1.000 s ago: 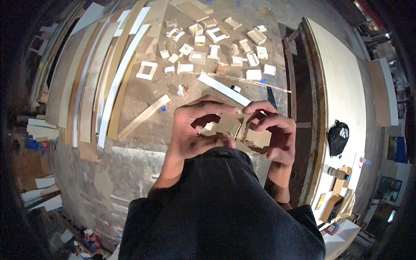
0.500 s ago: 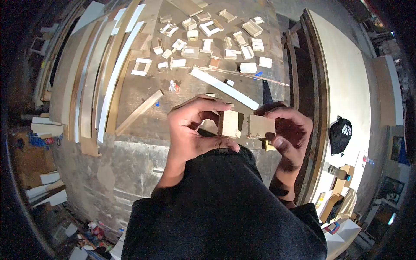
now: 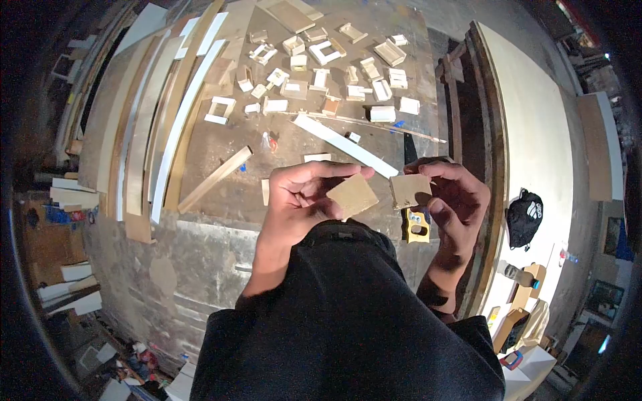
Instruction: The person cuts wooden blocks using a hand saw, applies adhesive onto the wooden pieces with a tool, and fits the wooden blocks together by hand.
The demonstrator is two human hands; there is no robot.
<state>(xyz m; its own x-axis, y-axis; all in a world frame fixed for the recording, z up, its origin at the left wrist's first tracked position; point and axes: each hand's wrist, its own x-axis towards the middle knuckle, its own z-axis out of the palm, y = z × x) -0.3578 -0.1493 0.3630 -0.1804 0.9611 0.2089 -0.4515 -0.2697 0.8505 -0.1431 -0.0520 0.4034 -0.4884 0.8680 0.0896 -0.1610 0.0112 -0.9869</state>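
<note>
Between the thumb and fingers of my left hand (image 3: pixel 297 197) is a small square wooden block (image 3: pixel 354 197), tilted with one corner pointing down. My right hand (image 3: pixel 461 200) pinches a second wooden block (image 3: pixel 409 191) by its right side. A narrow gap separates the two blocks, and both are held up above the work surface. Below the right-hand block, the yellow handle of a handsaw (image 3: pixel 417 227) shows; its dark blade (image 3: pixel 409 148) extends away behind my right hand. Beyond my hands lies a long white-faced strip (image 3: pixel 344 144).
Several small wooden pieces and frames (image 3: pixel 328 52) are scattered over the far worktable (image 3: pixel 200 150). Long boards (image 3: pixel 144 134) lie along the left. A pale panel (image 3: pixel 535 127) on the right bears a black drawstring bag (image 3: pixel 525 219) and a bottle (image 3: pixel 521 275).
Both blocks have been turned in my fingers, the left one now tilted with a broad face showing. My right hand has shifted slightly, and more of the saw's yellow handle is visible.
</note>
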